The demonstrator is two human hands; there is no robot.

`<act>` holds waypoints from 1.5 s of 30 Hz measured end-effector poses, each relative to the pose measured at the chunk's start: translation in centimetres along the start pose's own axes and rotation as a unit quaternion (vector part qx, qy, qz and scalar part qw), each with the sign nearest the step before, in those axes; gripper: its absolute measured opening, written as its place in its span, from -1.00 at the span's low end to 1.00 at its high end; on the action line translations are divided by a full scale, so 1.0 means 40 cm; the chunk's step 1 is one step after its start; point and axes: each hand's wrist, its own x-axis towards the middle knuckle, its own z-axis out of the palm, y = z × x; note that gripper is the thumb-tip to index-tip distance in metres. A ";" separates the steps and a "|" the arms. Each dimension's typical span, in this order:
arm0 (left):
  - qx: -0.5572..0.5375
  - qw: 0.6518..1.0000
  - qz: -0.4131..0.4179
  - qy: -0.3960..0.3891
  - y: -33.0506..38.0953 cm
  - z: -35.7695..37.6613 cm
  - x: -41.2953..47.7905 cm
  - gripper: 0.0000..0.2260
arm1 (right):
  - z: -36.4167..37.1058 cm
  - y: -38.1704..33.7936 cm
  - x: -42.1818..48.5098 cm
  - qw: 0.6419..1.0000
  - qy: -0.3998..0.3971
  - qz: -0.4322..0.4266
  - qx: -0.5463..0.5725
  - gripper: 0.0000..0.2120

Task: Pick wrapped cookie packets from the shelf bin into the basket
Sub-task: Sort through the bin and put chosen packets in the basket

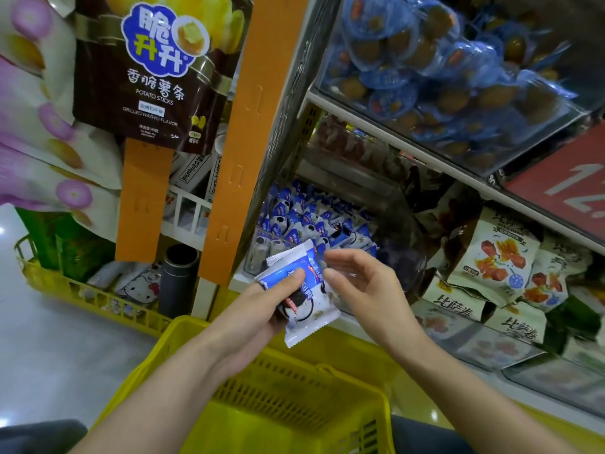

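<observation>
My left hand (262, 309) grips a small stack of blue-and-white wrapped cookie packets (302, 298), thumb across the top one. They hang above the far rim of the yellow basket (284, 404), which looks empty where I can see its bottom. My right hand (360, 283) hovers just right of the packets with fingers relaxed and holding nothing; its fingertips are near the packets' upper edge. Behind both hands the clear shelf bin (307, 224) is piled with several more of the same blue-and-white packets.
An orange shelf post (242, 152) stands left of the bin. Green-and-white snack bags (491, 257) fill the shelf to the right. Blue-wrapped snacks (442, 70) sit in the upper bin. A yellow floor crate (95, 299) with goods stands at the left.
</observation>
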 end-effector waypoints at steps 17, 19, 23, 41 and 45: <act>0.008 0.991 -0.048 0.124 0.021 -0.006 0.011 -0.78 | -0.120 0.084 0.267 0.971 0.173 0.043 -0.157 -0.69; 0.003 0.992 -0.034 0.123 0.026 -0.008 0.013 -0.80 | -0.118 0.114 0.299 0.970 0.156 0.050 -0.179 -0.69; 0.017 0.992 -0.018 0.123 0.027 -0.016 0.017 -0.84 | -0.116 0.148 0.325 0.958 0.078 0.103 -0.255 -0.66; 0.055 0.984 0.052 0.159 0.047 -0.014 0.015 -0.89 | -0.051 0.141 0.385 0.910 0.009 0.127 -0.395 -0.64; 0.065 0.983 0.044 0.164 0.048 -0.016 0.016 -0.89 | -0.023 0.162 0.405 0.920 0.001 0.148 -0.364 -0.65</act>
